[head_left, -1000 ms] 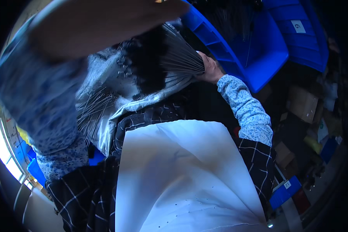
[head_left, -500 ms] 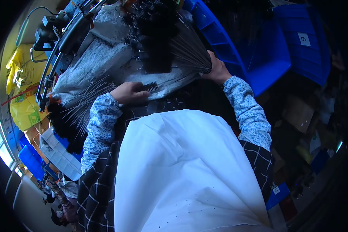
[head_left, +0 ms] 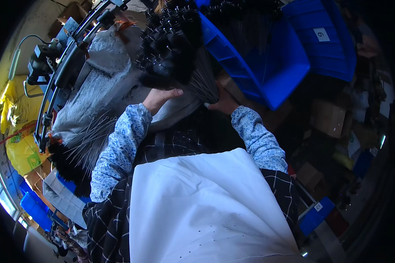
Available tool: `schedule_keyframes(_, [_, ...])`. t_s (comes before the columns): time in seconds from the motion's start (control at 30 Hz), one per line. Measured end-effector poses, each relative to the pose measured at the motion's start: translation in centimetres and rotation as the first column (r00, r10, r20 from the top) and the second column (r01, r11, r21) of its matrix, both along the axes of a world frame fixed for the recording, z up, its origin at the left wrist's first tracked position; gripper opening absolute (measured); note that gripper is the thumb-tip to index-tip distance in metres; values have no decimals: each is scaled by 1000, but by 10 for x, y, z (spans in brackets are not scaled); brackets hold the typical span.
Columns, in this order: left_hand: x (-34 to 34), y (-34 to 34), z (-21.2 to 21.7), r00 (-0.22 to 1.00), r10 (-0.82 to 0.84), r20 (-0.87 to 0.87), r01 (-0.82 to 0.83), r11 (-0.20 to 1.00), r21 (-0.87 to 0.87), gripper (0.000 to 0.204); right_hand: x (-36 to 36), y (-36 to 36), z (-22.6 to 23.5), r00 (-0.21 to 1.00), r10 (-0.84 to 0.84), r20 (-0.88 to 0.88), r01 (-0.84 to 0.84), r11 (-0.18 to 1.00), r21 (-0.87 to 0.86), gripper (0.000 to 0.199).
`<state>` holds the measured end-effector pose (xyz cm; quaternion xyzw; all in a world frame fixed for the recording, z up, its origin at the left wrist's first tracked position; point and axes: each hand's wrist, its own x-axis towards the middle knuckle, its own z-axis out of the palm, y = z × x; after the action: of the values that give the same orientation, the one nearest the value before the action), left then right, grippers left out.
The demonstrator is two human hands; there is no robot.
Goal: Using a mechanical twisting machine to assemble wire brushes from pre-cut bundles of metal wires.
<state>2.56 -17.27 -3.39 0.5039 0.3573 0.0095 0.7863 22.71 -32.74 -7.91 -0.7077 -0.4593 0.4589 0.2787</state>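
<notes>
A thick bundle of black-bristled wire brushes (head_left: pixel 169 52) lies in front of me, bristle ends away and bare twisted-wire stems (head_left: pixel 204 79) toward me. My right hand (head_left: pixel 225 101) is closed around the stem ends at the bundle's right side. My left hand (head_left: pixel 159 100) is against the near edge of the bristles, thumb stretched out toward the stems; its other fingers are hidden beneath the bundle. Grey woven cloth (head_left: pixel 92 92) spreads under and left of the brushes. More wire brushes (head_left: pixel 90 140) lie beside my left forearm, stems fanned out.
Blue plastic bins (head_left: pixel 285 57) stand at the far right, one holding black brushes. A machine frame with curved black bars (head_left: pixel 59 79) rises at the left. Yellow bags (head_left: pixel 24 153) and a white crate (head_left: pixel 63 195) are farther left. Cardboard boxes (head_left: pixel 327 118) sit at the right.
My left hand has moved up and right from the cloth to the bundle; the small brush beside it no longer shows. My right hand and the stem ends have come nearer and left.
</notes>
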Motion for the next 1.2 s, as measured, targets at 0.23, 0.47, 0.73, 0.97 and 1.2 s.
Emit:
schedule_keyframes(0.23, [42, -9, -12, 942, 140, 304, -65, 968, -243, 56, 13, -6, 41, 991, -79, 107, 82, 996, -18, 82])
schedule_keyframes(0.47, [157, 23, 41, 899, 96, 427, 7, 972, -233, 38, 108, 4, 60, 963, -219, 158, 200, 972, 124, 82])
schedule_keyframes(0.73, [188, 61, 6, 994, -2, -112, -32, 954, -297, 90, 195, 58, -27, 810, -346, 474, 338, 935, 105, 86])
schedule_keyframes(0.97, [-18, 41, 72, 994, -112, 2, 112, 988, -108, 49, 213, 85, -152, 650, 79, 756, 303, 885, -353, 69])
schedule_keyframes(1.2, [-168, -16, 126, 882, 425, -205, -437, 900, -11, 43, 235, 97, -141, 614, 292, 733, 49, 913, -405, 64])
